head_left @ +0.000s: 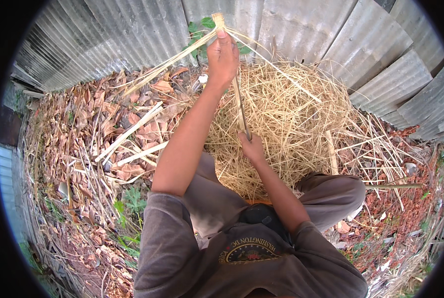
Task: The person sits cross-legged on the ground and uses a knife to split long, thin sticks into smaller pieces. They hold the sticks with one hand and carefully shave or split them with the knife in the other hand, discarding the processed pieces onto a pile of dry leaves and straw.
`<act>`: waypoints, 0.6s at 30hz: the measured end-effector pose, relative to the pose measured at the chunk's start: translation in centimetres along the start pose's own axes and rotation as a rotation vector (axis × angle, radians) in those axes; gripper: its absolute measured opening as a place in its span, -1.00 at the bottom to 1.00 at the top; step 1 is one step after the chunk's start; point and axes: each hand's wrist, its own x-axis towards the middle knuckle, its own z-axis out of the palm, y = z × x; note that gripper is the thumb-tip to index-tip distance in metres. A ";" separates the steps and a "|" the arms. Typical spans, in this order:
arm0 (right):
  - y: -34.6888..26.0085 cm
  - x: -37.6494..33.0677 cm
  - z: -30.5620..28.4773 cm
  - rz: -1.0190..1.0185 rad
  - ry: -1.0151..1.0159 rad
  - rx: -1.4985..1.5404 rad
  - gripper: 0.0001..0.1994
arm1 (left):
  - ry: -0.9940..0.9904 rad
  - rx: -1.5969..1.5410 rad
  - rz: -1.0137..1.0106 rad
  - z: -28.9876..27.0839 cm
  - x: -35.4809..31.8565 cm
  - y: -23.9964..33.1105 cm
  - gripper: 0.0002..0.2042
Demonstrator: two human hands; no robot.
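My left hand (223,59) is raised far out in front, its fingers closed round the top of a split bamboo piece (217,21). Thin pale strips (182,53) splay from that piece to the left and right. Nearer to me, my right hand (252,148) is wrapped round the lower end of a knife (245,121), seen nearly edge-on as a dark narrow blade. The blade runs up alongside a pale length of bamboo (238,97) below my left hand. Whether the blade touches the bamboo, I cannot tell. The knife's handle is mostly hidden in my fist.
A big heap of straw-coloured shavings (286,114) lies before my legs. Split bamboo pieces (130,133) rest on brown leaves (83,114) at left, and thin sticks (381,149) at right. A corrugated metal fence (301,30) curves behind, with a green plant (194,37) against it.
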 end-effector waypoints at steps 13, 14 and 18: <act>-7.7 -6.2 0.9 -0.398 0.044 0.123 -0.63 | 0.109 -0.018 0.078 -2.9 1.1 -1.0 -0.46; -5.0 -5.4 1.4 -0.525 0.089 0.018 -0.59 | 0.124 0.006 0.101 -3.2 1.4 -1.0 -0.46; 8.5 -1.3 2.1 -0.257 0.154 -0.340 -0.61 | 0.149 0.017 0.086 -2.7 1.7 -2.2 -0.46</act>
